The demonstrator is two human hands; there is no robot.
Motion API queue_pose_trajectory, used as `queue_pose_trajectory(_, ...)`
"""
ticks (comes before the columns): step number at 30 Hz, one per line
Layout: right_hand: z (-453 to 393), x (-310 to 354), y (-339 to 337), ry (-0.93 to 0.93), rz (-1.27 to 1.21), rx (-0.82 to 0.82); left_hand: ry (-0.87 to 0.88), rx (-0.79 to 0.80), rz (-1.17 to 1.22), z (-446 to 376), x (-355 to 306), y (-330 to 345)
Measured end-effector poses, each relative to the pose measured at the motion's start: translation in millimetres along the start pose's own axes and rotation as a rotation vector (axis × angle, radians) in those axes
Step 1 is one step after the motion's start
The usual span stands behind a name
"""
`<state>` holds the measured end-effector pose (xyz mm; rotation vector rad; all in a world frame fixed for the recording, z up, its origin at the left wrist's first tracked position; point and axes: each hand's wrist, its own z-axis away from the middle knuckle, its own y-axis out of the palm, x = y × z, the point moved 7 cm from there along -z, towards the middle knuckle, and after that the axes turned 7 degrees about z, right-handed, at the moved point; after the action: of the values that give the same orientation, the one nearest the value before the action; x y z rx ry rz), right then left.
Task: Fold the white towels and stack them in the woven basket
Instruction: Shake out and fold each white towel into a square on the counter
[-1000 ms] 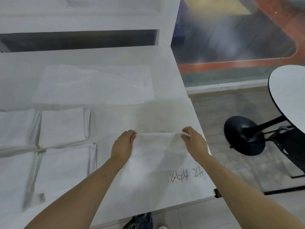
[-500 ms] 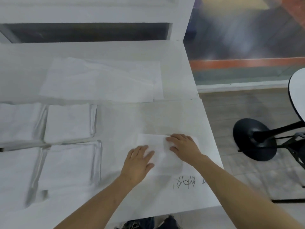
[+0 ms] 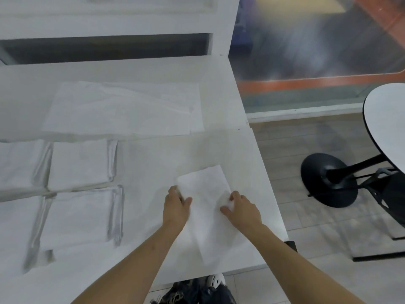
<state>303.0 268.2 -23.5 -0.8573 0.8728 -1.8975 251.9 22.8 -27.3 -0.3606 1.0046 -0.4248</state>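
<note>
- White tabletop (image 3: 153, 154) fills my head view, with a glass wall and a round table (image 3: 385, 132) on a black base off its right edge.
- Half a second ago both palms lay flat on a small folded rectangle. Now the towel (image 3: 203, 194) lies as a long strip running from mid-table toward the near edge, so I judge it is being turned or refolded.
- My left hand (image 3: 176, 207) pinches the strip's left edge, fingers curled on the cloth.
- My right hand (image 3: 240, 208) grips the right edge, fingers bunched round a pucker of fabric.
- Left of the strip sit folded towels (image 3: 79, 163) in squares; beyond them lies an unfolded sheet (image 3: 118, 110).
- No woven basket shows anywhere, so stacking is not yet begun.
</note>
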Motion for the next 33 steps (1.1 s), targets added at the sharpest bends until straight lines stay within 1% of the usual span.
queue_pose_trajectory(2,1.4,-1.2,2.5,0.008,-0.018,0.001,-0.120,-0.001,0.188,1.3,0.7,5.5)
queue_pose_trajectory(5,2.2,-3.1,1.5,0.010,-0.019,0.014,-0.229,0.002,0.322,-0.5,2.4,12.1)
queue_pose_trajectory(6,2.8,-3.5,-0.9,0.000,-0.024,0.001,-0.234,0.020,0.352,-0.6,0.8,14.0)
queue_pose_trajectory(8,3.9,-3.1,-8.5,-0.055,-0.093,-0.087,-0.192,0.081,0.386,2.9,-8.3,17.3)
queue_pose_trajectory(10,4.1,-1.0,-16.3,-0.118,-0.268,-0.173,-0.119,0.153,0.415,11.1,-23.7,18.5)
queue_pose_trajectory(11,2.8,-0.1,-19.4,-0.122,-0.388,-0.181,-0.080,0.207,0.444,15.4,-31.2,19.7)
queue_pose_trajectory(13,-2.6,2.4,-23.6,-0.091,-0.653,-0.127,-0.036,0.359,0.553,24.9,-44.7,23.1)
queue_pose_trajectory(15,-8.7,9.3,-27.8,-0.070,-0.912,-0.005,-0.021,0.481,0.665,32.6,-57.7,22.8)
queue_pose_trajectory(17,-14.7,15.9,-35.2,-0.063,-1.064,0.109,-0.014,0.530,0.743,37.7,-71.5,17.3)
queue_pose_trajectory(19,-19.3,19.5,-46.3,-0.063,-1.143,0.154,0.020,0.544,0.777,40.5,-87.2,8.0)
queue_pose_trajectory(21,-23.0,23.8,-61.7,-0.098,-1.211,0.120,0.057,0.517,0.767,41.9,-103.9,-5.1)
queue_pose_trajectory(23,-23.6,27.2,-83.4,-0.150,-1.268,0.043,0.116,0.442,0.713,40.4,-122.1,-23.4)
queue_pose_trajectory(27,-9.2,38.8,-141.4,-0.283,-1.239,-0.112,0.397,0.206,0.484,31.5,-155.5,-71.4)
queue_pose_trajectory(30,7.6,43.3,-161.6,-0.348,-1.114,-0.156,0.529,0.126,0.373,39.5,-160.7,-90.5)
queue_pose_trajectory(33,19.0,38.4,-147.0,-0.364,-0.862,-0.162,0.638,0.069,0.195,52.2,-143.6,-92.5)
